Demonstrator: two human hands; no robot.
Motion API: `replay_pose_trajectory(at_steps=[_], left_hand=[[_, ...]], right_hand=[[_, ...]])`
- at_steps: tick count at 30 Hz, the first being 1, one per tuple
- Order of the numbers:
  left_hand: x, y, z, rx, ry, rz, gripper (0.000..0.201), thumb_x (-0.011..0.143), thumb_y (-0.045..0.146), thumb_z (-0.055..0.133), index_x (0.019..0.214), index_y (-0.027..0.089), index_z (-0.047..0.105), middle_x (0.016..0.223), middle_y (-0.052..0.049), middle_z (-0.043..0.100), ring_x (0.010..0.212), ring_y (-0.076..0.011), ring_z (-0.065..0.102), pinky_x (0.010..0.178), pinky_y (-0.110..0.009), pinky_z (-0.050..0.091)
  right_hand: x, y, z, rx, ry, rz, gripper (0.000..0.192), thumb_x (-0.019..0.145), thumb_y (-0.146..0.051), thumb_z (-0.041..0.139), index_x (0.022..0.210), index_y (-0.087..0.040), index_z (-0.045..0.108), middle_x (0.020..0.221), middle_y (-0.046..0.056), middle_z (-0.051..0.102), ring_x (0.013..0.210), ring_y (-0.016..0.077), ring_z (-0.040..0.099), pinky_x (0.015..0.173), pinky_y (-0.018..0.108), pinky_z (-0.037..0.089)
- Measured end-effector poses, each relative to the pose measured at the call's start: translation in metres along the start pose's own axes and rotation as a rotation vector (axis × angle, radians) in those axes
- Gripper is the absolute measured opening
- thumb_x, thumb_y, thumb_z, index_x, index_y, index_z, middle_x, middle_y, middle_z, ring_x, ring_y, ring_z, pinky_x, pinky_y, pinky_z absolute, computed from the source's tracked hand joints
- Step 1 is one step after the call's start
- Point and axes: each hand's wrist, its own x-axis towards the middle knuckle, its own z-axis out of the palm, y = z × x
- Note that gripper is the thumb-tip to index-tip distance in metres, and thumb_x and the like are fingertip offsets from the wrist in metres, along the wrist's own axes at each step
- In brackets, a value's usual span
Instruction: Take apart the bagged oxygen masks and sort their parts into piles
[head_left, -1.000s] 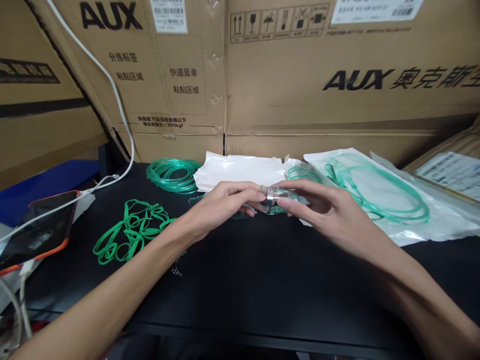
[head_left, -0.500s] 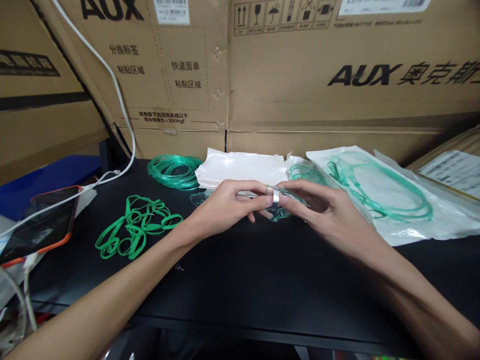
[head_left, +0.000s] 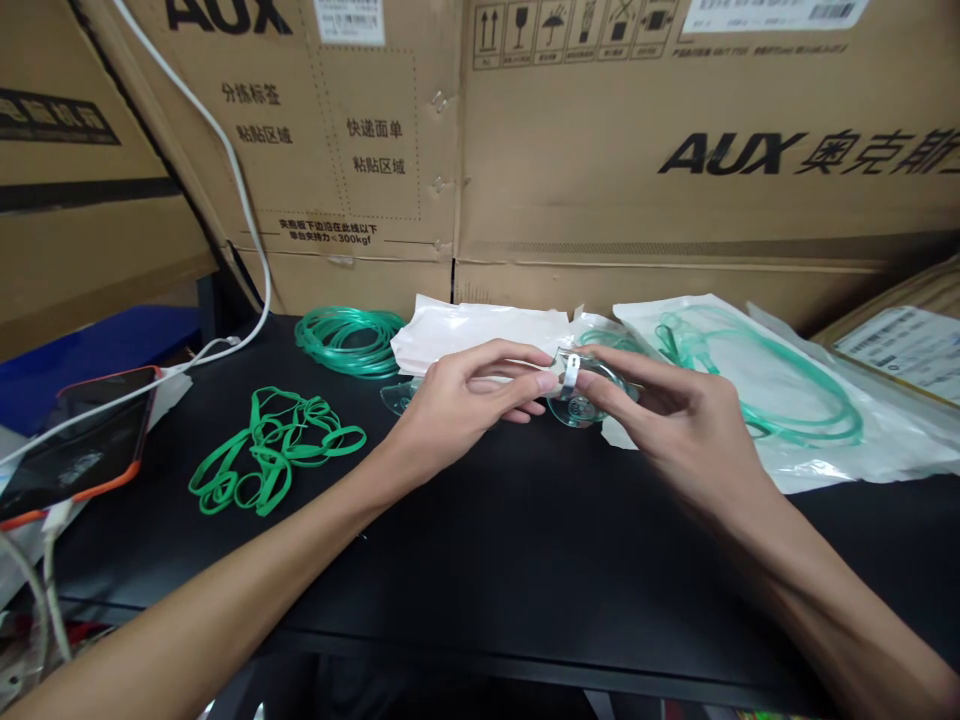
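1. A clear plastic pouch lies flat at the right rear of the black bench; inside it sits a loose coil of pale green tubing. A second, white-backed pouch lies just left of it, and what it holds cannot be made out.
2. Outside any pouch, a tight coil of green tubing rests at the left rear, and a heap of flat green elastic straps lies nearer the front left.
3. The clear green-tinted mask is held just above the bench at its middle, in front of the pouches. Its long axis runs roughly left to right, and a small metal clip stands on its upper edge, tilted a little to the right.
4. The left hand comes in from the lower left, forearm slanting up; its fingers are closed together, thumb and forefinger pinching the mask's left end beside the clip.
5. The right hand comes in from the lower right, palm down, its fingers clamped over the mask's right side.
6. A phone in an orange case lies at the far left, with a white cable above it; cardboard boxes stand behind.
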Motion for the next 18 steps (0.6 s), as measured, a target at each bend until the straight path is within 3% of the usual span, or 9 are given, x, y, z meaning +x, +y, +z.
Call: replay_pose_trajectory(at_steps=[5,13,18], left_hand=[[-0.0014,0.001,-0.0012,0.18,0.114,0.094,0.025,0.087,0.038,0.078,0.102,0.018,0.075,0.103,-0.003,0.072,0.065,-0.009,0.067,0.061,-0.02,0.055],[-0.0049,-0.0031,0.0025,0.276,-0.012,0.069,0.026,0.092,0.042,0.072,0.1,0.019,0.08,0.095,-0.002,0.074,0.056,-0.0081,0.057,0.058,-0.025,0.045],[-0.0059,-0.0025,0.0026,0.262,-0.032,0.052,0.027,0.095,0.044,0.068,0.097,0.018,0.079,0.07,0.002,0.067,0.051,-0.0081,0.054,0.054,-0.023,0.039]], right_hand=[[-0.0005,0.0011,0.002,0.009,0.045,0.042,0.031,0.084,-0.039,0.076,0.111,-0.024,0.081,0.113,0.005,0.08,0.087,0.027,0.077,0.068,0.036,0.062],[-0.003,-0.0011,0.0046,-0.005,0.025,0.035,0.031,0.084,-0.039,0.076,0.11,-0.023,0.082,0.109,0.006,0.081,0.089,0.0283,0.078,0.073,0.039,0.065],[-0.0031,-0.004,0.0058,-0.017,-0.044,0.035,0.031,0.086,-0.039,0.073,0.111,-0.024,0.082,0.111,0.005,0.08,0.086,0.0281,0.078,0.065,0.036,0.065]])
